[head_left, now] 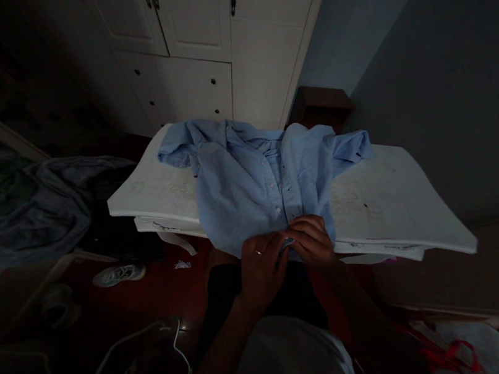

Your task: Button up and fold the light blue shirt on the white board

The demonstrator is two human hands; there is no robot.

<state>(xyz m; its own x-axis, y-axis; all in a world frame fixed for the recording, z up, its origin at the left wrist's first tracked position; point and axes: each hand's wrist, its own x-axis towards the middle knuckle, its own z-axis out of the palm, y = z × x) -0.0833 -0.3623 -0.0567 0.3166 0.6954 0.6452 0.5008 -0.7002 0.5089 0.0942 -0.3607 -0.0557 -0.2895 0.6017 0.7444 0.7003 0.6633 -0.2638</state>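
Observation:
A light blue button-up shirt (240, 188) lies front side up across the white table (387, 198), its short sleeves spread to both sides. The front hangs partly open near the collar, with the button strip running down the middle. At the lower hem, over the table's near edge, my left hand (264, 266), with a ring on one finger, is closed on the shirt's edge. My right hand (311, 240) pinches the cloth right beside it. Fingertips of both hands meet at the placket; the button or hole between them is hidden.
Behind the table stands a white wardrobe (197, 88) with drawers, and a brown wooden box (325, 97) to its right. Grey and green clothes (41, 205) are heaped at left. On the red floor are a shoe (119, 274) and a white cable (114, 348).

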